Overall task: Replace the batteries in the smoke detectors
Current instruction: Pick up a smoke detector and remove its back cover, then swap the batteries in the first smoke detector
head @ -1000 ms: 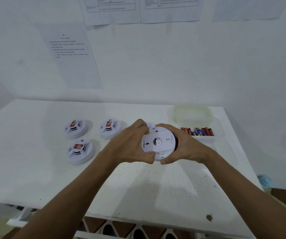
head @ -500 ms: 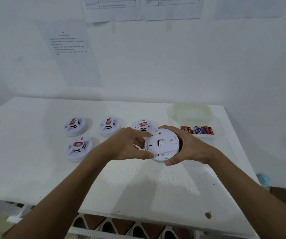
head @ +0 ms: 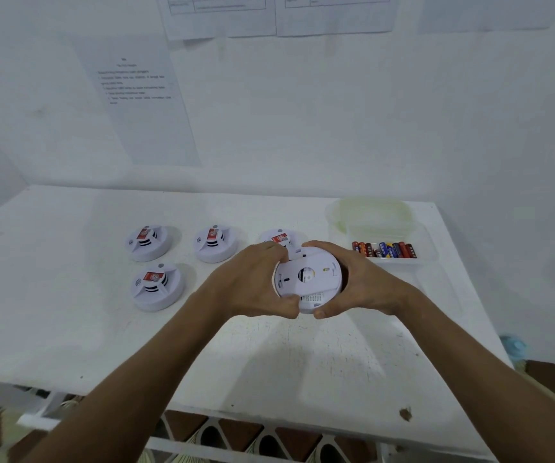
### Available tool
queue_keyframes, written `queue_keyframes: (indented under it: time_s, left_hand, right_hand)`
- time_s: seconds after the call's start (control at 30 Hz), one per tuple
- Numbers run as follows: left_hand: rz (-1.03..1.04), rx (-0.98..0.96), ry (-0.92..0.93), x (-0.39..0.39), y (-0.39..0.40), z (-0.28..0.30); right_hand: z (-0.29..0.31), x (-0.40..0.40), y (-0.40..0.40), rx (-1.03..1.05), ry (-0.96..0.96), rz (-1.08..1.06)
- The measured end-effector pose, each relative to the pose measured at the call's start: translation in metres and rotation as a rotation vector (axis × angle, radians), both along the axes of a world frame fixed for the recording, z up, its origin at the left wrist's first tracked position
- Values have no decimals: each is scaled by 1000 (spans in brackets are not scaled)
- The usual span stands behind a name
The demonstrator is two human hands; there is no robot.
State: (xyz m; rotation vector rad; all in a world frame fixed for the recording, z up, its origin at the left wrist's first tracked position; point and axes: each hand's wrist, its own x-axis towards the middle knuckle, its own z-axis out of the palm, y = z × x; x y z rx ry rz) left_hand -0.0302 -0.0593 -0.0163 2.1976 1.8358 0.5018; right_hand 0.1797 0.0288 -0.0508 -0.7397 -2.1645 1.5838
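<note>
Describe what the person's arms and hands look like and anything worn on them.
Both forearms are bare as far as the frame shows: no sleeves, watch or bracelet. The left hand and right hand wear no gloves, and no rings show on the visible fingers.

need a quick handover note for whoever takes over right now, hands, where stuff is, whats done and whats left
Left hand and right hand both grip the held detector, back side up, above the table.
Four more detectors sit on the table: three in a far row, one nearer.
Batteries lie in the clear tray at right.
Done: detector picked up.
Left: open it, swap batteries, then the others.
</note>
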Motion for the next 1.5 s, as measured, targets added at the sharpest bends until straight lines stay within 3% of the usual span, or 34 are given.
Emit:
queue_keyframes:
  time_s: [0.5, 0.77, 0.9, 1.0, 1.13, 1.3, 1.5]
  left_hand:
    - [5, 24, -20, -9, 1, -13]
    - [167, 150, -327, -32, -14, -34]
    - [322, 92, -272, -56, -26, -65]
    - [379, -72, -149, -56, -31, -86]
    - [307, -126, -18, -52, -29, -108]
    - [260, -115, -29, -54, -27, -115]
    - [249, 53, -376, -28, -23, -55]
  right_hand:
    - [2, -6, -2, 8, -12, 35]
    - [2, 12, 5, -20, 13, -28]
    - [1, 23, 6, -18, 6, -42]
    - [0, 27, 5, -31, 1, -42]
    - [-1, 27, 3, -37, 8, -31]
    - [-3, 25, -2, -39, 6, -20]
    - [-6, 22, -4, -48, 10, -5]
